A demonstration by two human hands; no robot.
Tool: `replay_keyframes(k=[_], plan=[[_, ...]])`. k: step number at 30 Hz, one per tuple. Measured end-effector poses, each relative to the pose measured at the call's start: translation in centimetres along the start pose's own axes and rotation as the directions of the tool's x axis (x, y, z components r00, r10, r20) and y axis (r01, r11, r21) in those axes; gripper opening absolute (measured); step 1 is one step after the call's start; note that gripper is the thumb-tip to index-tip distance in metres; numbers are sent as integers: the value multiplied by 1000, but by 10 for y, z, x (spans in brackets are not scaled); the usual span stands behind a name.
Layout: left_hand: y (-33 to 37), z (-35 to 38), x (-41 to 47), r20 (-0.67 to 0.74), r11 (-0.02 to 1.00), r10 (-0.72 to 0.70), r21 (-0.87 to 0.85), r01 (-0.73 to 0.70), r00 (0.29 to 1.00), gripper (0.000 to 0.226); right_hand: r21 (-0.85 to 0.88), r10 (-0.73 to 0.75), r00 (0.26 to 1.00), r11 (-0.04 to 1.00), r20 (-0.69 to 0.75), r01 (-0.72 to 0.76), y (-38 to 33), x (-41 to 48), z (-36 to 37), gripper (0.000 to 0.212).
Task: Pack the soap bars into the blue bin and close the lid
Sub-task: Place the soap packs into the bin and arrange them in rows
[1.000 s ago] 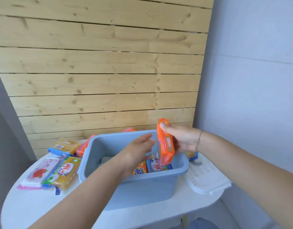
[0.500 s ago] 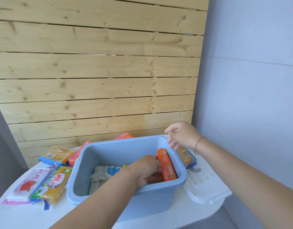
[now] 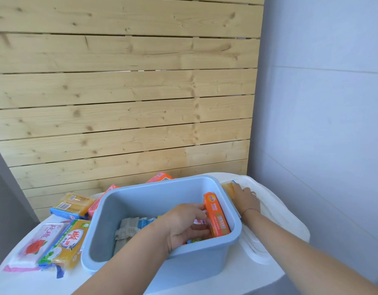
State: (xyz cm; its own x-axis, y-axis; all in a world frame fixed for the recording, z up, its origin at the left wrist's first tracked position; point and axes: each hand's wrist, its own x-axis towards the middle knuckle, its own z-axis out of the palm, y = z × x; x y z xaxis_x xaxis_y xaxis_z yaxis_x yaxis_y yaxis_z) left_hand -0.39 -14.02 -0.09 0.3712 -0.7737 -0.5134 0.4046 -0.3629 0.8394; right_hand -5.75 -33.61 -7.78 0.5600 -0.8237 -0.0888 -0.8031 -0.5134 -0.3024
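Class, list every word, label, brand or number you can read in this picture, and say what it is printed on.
"雕": red character on the yellow-green wrapped soap bar.
Pink rose-printed soap packet: red script, unreadable.
Orange wrapped soap bar in the blue plastic bin: print blurred.
Yellow soap bar: barcode only, digits too small.

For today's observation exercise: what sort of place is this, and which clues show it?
Probably a home corner or staged room, not a shop: a small white table against a pine slat wall, holding wrapped soap bars and a blue bin.

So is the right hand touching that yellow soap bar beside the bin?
Touching. The head view shows the right hand laid on the yellow soap bar just outside the blue bin, fingers covering its end.
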Motion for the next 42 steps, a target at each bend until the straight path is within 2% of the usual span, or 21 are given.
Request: replay_keyframes(k=[2,4,7,8,11,14,16,20,23,25,28,30,32,36,38,40,41,42], plan=[[-1,-2,2,-18,1000,-10,-24,10,1000,35,245,17,1000,969,26,-23,-2,-3,-13,53],[-1,-3,4,-42,999,-24,-45,22,999,31,508,32,999,861,-6,-24,-4,-11,-32,53],[0,-2,7,-91,996,-16,-84,8,996,20,727,7,996,684,-94,64,-13,-27,-73,57],[2,-2,7,-91,995,-16,-102,7,996,23,784,-26,996,615,-86,84,-18,-34,-86,53],[8,-6,4,-16,975,-20,-224,16,1000,58,906,-187,981,422,42,42,-42,-67,-112,45],[14,-11,-1,82,945,63,-324,-33,995,82,943,-359,905,312,228,-114,-70,-102,-104,32],[14,-15,-8,131,932,85,-361,-32,988,84,925,-401,859,328,318,-190,-89,-122,-88,21],[7,-17,-13,1,932,42,-359,-39,999,62,834,-307,887,533,345,-140,-98,-121,-66,14],[7,-11,-9,-85,952,25,-303,-50,996,49,777,-293,876,615,382,-133,-93,-116,-66,18],[6,-7,-8,-82,967,-5,-256,-17,997,41,721,-299,894,692,335,-38,-89,-114,-69,18],[6,-6,-11,-60,973,-50,-228,35,997,49,494,-374,919,826,120,272,-80,-111,-81,40],[6,-11,-13,-32,970,-62,-238,52,998,60,390,-537,841,789,61,476,-74,-109,-83,44],[7,-20,-12,-13,966,-75,-248,70,997,70,275,-648,751,750,125,602,-66,-109,-78,45],[7,-38,-16,-23,966,-95,-242,87,995,83,63,-720,638,675,272,735,-57,-113,-67,47],[11,-46,-26,-25,971,-72,-231,64,997,79,63,-719,635,674,281,736,-54,-112,-67,48],[15,-63,-39,-88,966,39,-251,-60,995,63,38,-699,668,697,254,716,-49,-108,-65,48],[16,-78,-44,-171,945,139,-272,-182,976,51,30,-697,678,702,233,711,-47,-107,-65,48],[17,-97,-52,-290,904,253,-267,-332,923,39,37,-701,680,702,214,711,-47,-108,-64,49]])
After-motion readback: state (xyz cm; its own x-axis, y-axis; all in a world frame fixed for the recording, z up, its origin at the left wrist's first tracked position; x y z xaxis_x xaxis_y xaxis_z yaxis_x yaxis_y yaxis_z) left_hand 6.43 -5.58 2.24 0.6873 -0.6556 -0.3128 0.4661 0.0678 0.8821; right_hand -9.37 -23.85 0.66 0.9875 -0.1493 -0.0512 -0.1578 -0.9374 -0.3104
